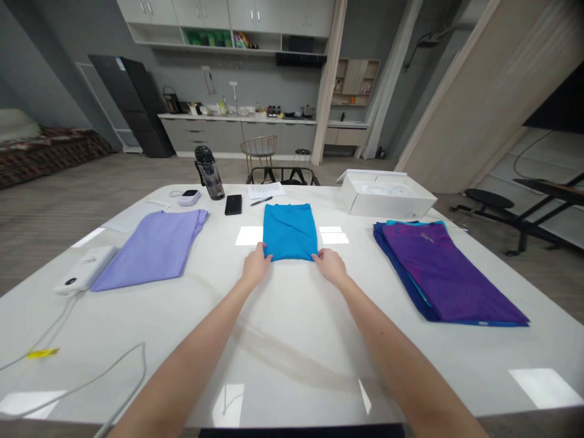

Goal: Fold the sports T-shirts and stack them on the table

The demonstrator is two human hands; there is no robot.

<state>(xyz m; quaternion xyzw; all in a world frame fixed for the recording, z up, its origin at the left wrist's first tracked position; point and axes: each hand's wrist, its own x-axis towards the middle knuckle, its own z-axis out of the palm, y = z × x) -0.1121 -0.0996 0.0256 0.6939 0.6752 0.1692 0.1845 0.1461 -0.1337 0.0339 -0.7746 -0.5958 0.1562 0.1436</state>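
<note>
Head camera looks down at a folded blue shirt (289, 232) lying on the white worktop (292, 359). The left hand (255, 264) and the right hand (331, 266) are at the near edge of the blue shirt, one at each corner. Their fingers touch the cloth, and the two hands are apart. I cannot tell if they pinch the cloth or just press on it.

To the left of the blue shirt lies a folded light purple cloth (150, 249), with a white power bank (84, 269) just past it. To the right of the blue shirt lies a pile of purple and blue cloth (449, 277). Behind the blue shirt are a black phone (233, 204), a sheet of paper (267, 190) with a pen (261, 201) on it, and a tall water bottle (210, 173). Farther right, behind the blue shirt, sits an open white box (387, 196).
</note>
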